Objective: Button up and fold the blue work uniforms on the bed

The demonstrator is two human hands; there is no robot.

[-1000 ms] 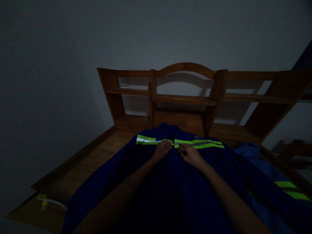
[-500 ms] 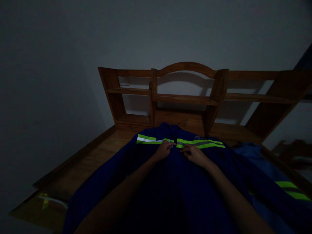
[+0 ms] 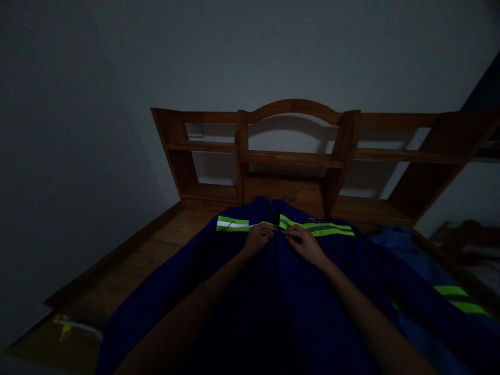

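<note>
A dark blue work jacket with yellow-green and silver reflective bands lies spread on a wooden surface, its collar toward the shelf. My left hand is closed at the front edge, by the inner end of the left chest band. Opposite it, my right hand pinches the other front edge just below the right chest band. The two hands are a short gap apart at the middle opening. Dim light and the fingers hide any button or fastener there.
A wooden shelf unit stands behind the jacket against the wall. A lighter blue garment lies under the right sleeve. Bare wooden boards show at left, with a pale cable or strap at the lower left.
My fingers have drawn into a pinch at the front opening, and the right front edge is lifted slightly. The view has shifted a little, moving the scene left.
</note>
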